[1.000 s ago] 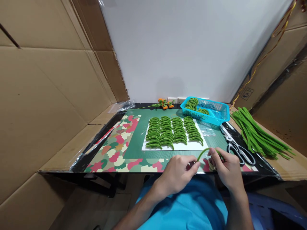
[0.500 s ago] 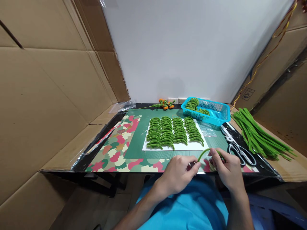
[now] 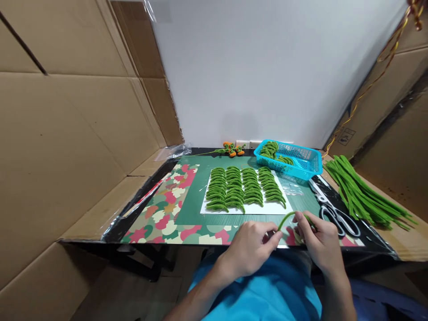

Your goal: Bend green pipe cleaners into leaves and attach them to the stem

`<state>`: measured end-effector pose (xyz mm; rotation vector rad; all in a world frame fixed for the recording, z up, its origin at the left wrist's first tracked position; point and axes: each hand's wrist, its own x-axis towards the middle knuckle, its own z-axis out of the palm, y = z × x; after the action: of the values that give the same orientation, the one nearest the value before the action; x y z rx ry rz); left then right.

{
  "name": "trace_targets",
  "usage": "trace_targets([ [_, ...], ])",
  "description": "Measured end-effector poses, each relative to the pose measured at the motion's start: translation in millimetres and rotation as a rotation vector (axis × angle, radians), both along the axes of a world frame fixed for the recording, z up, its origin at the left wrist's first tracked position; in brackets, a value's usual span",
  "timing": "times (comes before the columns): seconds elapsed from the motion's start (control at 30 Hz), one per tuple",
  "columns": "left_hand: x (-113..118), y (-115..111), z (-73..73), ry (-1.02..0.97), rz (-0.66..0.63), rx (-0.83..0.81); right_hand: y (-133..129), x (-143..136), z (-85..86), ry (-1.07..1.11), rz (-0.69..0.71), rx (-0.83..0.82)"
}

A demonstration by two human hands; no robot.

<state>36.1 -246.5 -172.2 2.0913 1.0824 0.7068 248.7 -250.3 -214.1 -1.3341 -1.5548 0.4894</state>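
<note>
White wall point(image 3: 240, 67) at the back, and in front of it a black-edged table point(image 3: 157, 177) with a white sheet point(image 3: 267, 209) carrying four columns of curved green pieces point(image 3: 234, 187). Going by that sheet: there's a bundle of long green stems point(image 3: 368, 194) well off to its right, a blue basket point(image 3: 301, 171) beyond its far right corner, and scissors point(image 3: 321, 197) over on the right too, closer than the bundle.

Hands are slightly apart on the near side of the sheet, left hand point(image 3: 250, 245) and right hand point(image 3: 319, 238) each pinching the one green strip point(image 3: 286, 216). It's right by the sheet's near right corner, bridging the hands, so neither one's really nearer. Long axis goes roughly left to right, bowed up in an arch, with the far bit running into the right hand's fingers, where I honestly can't tell how it's gripped.
</note>
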Motion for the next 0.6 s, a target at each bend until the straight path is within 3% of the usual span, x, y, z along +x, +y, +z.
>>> trace_targets([
  [0.6, -3.2, 9.7, -8.7, -0.259, 0.076, -0.172, 4.7, -2.6, -4.3, -0.014, -0.009, 0.058],
])
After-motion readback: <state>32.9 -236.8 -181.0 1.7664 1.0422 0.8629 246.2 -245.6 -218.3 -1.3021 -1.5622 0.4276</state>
